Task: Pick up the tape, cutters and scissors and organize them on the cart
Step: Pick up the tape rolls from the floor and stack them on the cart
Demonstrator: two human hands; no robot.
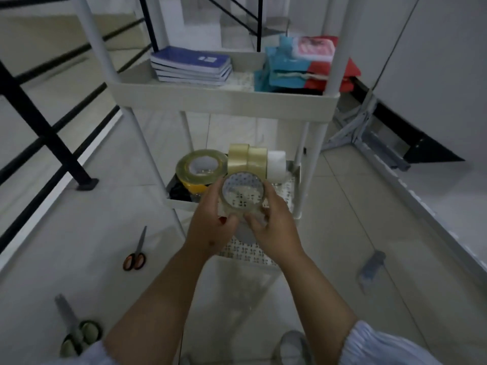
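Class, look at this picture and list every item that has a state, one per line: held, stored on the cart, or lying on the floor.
clear tape roll: held by left hand and right hand above the cart
tape rolls: stored on lower shelf
orange scissors: closed, on floor
green scissors: on floor
cutter: on floor
notebooks: stacked on upper shelf

Clear tape roll (243,192) held over cart shelf (291,180), scissors (135,252) on floor
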